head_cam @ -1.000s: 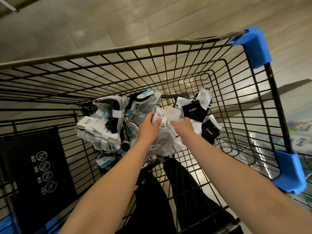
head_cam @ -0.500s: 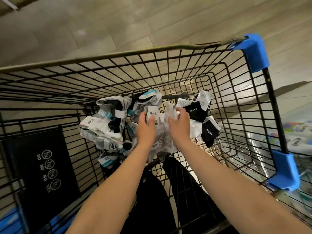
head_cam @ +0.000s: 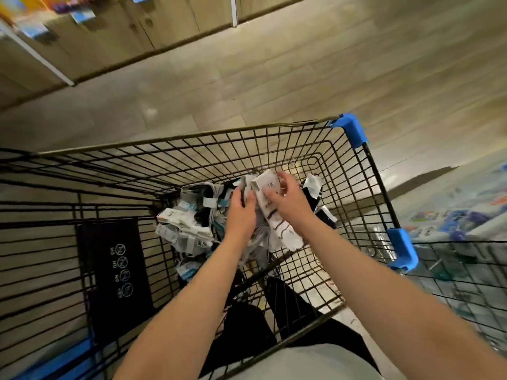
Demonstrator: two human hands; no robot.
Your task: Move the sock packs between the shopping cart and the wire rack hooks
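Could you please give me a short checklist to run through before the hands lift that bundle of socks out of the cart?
1. Left hand has a grip on the sock bundle: ok, fingers curl round its left side.
2. Right hand has a grip on it: ok, thumb and fingers pinch the paper label at the top.
3. Bundle free of the sock pile: cannot tell, its lower end hangs close to the pile.
4. Nothing snagged on the cart wires: cannot tell.
5. Way up and out open: ok, nothing lies above the hands.
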